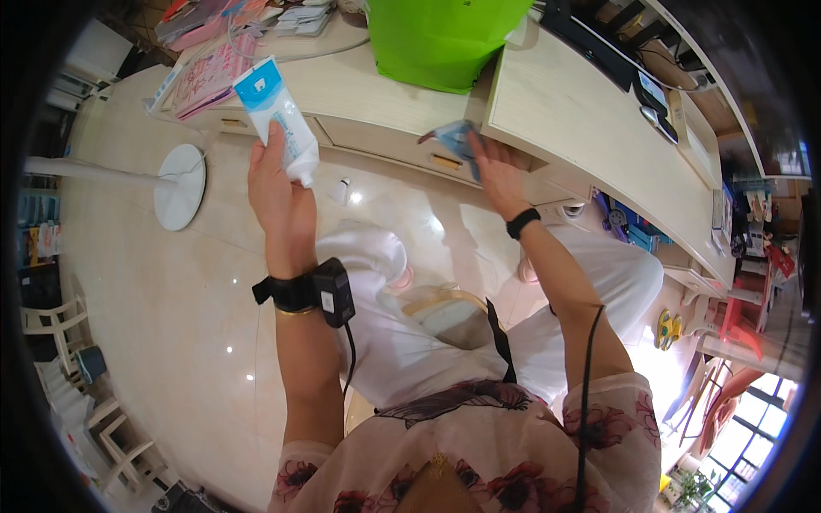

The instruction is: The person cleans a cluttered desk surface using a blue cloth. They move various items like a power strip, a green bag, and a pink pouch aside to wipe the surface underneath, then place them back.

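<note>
My left hand point(275, 184) is closed round a toothpaste tube point(286, 124), white with a blue crimped end that bears a tooth picture. The blue end points up and away, and the narrow nozzle end points down toward my wrist. At the front edge of the desk point(368, 111), my right hand point(496, 171) is on a crumpled blue cloth-like thing point(457, 137), over a drawer front with a gold handle point(445, 162). The fingers are slightly blurred and partly cover it, and a dark reddish bit sticks out at its left end.
A bright green bag point(445, 43) stands on the desk, with pink booklets point(214, 77) to its left. On the right lies a black keyboard point(586, 43). A round white stand base point(180, 186) and a small white object point(344, 190) are on the floor.
</note>
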`<state>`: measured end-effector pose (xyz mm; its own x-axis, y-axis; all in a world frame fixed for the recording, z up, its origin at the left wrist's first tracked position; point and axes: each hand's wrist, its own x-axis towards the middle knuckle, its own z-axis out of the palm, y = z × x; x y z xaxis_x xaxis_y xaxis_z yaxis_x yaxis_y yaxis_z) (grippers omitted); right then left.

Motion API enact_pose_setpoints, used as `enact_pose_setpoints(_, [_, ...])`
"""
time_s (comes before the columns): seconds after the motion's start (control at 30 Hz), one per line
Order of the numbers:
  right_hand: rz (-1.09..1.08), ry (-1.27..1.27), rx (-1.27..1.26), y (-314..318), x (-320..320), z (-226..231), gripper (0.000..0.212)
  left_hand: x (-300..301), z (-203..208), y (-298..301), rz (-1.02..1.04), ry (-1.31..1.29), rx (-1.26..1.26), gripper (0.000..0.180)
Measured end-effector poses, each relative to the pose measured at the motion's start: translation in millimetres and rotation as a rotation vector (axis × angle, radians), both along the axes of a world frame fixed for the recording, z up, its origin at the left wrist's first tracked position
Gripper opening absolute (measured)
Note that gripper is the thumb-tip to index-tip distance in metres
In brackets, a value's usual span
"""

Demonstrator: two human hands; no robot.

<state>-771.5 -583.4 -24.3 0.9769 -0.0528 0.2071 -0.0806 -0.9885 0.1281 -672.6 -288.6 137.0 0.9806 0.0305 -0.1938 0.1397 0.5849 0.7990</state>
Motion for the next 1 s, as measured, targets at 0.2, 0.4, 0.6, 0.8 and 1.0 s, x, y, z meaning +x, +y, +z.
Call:
enact_pose_setpoints(0.2, [-0.07,-0.057,-0.2,-13,-41,15,0.057,4,-9,-25,-0.025,0.001,0.0,0.019])
enact_pose_setpoints(0.4, [0.024,-0.103,0.357,-9,-77,31,0.044,0,-4,-31,-0.021,-0.022,0.009,0.018])
enact_pose_setpoints(0.6, [-0.705,-0.113,0.963,-100,-175,-126,0.029,-11,6,-46,-0.123,-0.002,0.025,0.023])
enact_pose_setpoints(0.8, [-0.666,-0.425,1.267,-69,-58,-180,0.067,-14,1,-60,-0.149,0.02,0.05,0.022])
enact_pose_setpoints(1.0, [-0.726,-0.542,1.746,38,2,-99,0.048,-5,-7,-45,-0.13,0.031,0.11,0.022])
